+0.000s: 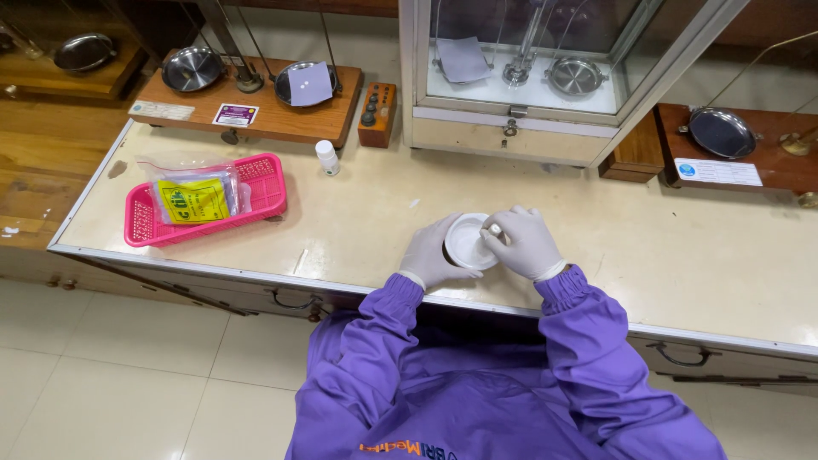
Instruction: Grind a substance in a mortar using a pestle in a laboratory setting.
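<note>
head view: the left hand (429, 253) cups a white mortar (469, 243) near the counter's near edge (256, 277); the right hand (526, 243) fingers pinch a white pestle (494, 228) inside it. bare countertop spreads right; a pink basket (264, 194) lies far left.

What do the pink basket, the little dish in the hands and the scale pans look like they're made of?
Pink basket: likely moulded plastic, given its even bright colour and mesh walls. White dish, held in the gloved left hand with the right hand on its rim: smooth and opaque, porcelain or plastic; hard to tell. Scale pan: metal, grey with mirror-like reflections.
</note>
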